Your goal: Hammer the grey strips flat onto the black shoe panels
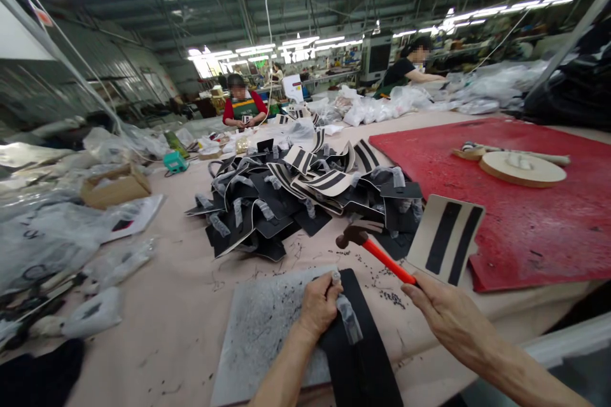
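My left hand (319,305) is closed, pinching a grey strip (348,318) against a black shoe piece (360,343). That piece lies partly on a grey speckled slab (260,331) at the table's near edge. My right hand (442,311) is wrapped round the orange handle of a small hammer (370,245), whose dark head is raised above the table. The same hand also holds a beige piece with two black stripes (446,238).
A heap of black and striped shoe pieces (305,197) fills the table's middle. A red mat (506,203) with round wooden discs (522,168) lies right. Plastic bags (42,235), a cardboard box (114,187) and a teal tool (175,162) sit left. Two people work at the far end.
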A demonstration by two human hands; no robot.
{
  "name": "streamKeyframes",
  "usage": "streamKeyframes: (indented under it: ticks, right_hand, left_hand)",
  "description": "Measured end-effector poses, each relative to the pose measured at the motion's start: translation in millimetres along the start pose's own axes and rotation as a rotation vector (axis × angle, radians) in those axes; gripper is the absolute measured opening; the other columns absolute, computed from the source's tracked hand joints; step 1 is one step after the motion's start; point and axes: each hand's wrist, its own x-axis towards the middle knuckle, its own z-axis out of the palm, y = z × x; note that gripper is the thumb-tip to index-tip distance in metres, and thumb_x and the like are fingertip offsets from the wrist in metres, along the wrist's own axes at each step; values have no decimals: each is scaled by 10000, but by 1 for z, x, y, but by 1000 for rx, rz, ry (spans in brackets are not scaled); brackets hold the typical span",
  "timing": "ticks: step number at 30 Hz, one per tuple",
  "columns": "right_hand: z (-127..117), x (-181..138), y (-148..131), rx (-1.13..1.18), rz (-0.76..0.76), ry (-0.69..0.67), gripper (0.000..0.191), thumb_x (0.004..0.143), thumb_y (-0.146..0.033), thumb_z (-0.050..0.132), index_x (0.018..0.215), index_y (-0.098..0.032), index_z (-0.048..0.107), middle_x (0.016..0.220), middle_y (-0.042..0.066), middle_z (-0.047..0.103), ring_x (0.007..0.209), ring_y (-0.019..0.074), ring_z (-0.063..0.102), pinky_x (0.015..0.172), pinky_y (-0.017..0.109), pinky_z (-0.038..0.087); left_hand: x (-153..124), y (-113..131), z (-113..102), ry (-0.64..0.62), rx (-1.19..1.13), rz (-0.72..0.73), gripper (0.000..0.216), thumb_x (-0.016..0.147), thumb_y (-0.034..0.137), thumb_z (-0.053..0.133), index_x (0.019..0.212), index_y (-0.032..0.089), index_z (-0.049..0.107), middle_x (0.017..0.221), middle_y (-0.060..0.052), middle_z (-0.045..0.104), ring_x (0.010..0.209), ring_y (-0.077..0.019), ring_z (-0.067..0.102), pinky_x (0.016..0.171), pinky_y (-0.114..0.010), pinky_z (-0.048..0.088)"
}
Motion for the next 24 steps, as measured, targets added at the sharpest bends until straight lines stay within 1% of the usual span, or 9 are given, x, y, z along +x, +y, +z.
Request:
streamKeyframes:
  ticks: [3,5,6,7,10,12,15,20,24]
  right_hand:
    - [-11,0,-12,33,-73,130,348,996,-496,364,787,-253,499,598,-4,599,492,161,565,492,266,366]
    - [-8,-4,-13,42,-119,201,309,1013,-451,354,827,-247,495,593,-13,595,478,154,564,493,262,371]
    - [-4,-7,-12,12,-146,199,297,1017,-433,351,837,-245,493,580,-15,594,462,156,563,483,266,360]
    - [2,-10,-9,-43,-175,167,287,1018,-418,353,839,-244,495,564,-16,598,442,163,562,465,274,335]
    - [17,-16,3,-236,-222,-23,246,1005,-394,397,853,-245,522,556,-7,630,414,194,570,444,301,253]
    - [22,-17,6,-251,-179,-73,241,1005,-398,400,862,-248,524,593,1,650,459,205,601,466,303,267]
    - [22,-17,4,-164,-105,-27,288,1019,-393,335,834,-243,497,607,10,637,504,198,611,503,301,307]
    - [23,-17,4,-176,-53,-135,268,964,-442,438,831,-245,562,601,22,638,477,207,571,492,308,239]
    - [43,-2,21,11,107,-134,375,1004,-439,339,822,-222,583,652,25,646,585,191,603,561,291,349]
  left_hand:
    - [0,-2,0,-14,-14,-5,118,896,159,529,842,198,627,779,-16,665,715,-154,603,706,-250,441]
    - [-1,-3,1,-17,-15,-2,119,894,159,528,844,196,629,788,-20,667,724,-157,606,712,-252,444]
    - [-1,-4,1,-15,-9,1,117,893,163,528,841,196,628,783,-20,664,719,-157,605,707,-253,443]
    - [-1,-5,1,-14,0,5,114,890,165,530,834,195,626,770,-18,659,705,-157,601,697,-253,440]
    - [-1,-5,1,-4,23,-1,103,873,159,535,824,192,620,723,-8,636,664,-153,584,663,-251,429]
    - [-1,-3,0,-5,20,-9,108,879,158,529,828,191,618,732,-9,639,677,-154,589,669,-251,432]
    - [0,-1,0,-18,12,0,120,896,169,518,844,191,624,782,-20,657,722,-160,605,706,-258,446]
    - [-1,0,0,15,32,6,114,873,153,530,807,184,618,715,-13,636,666,-163,599,659,-259,444]
    - [-2,-2,1,2,-42,-12,117,888,167,549,885,184,664,825,-31,702,766,-182,652,742,-276,490]
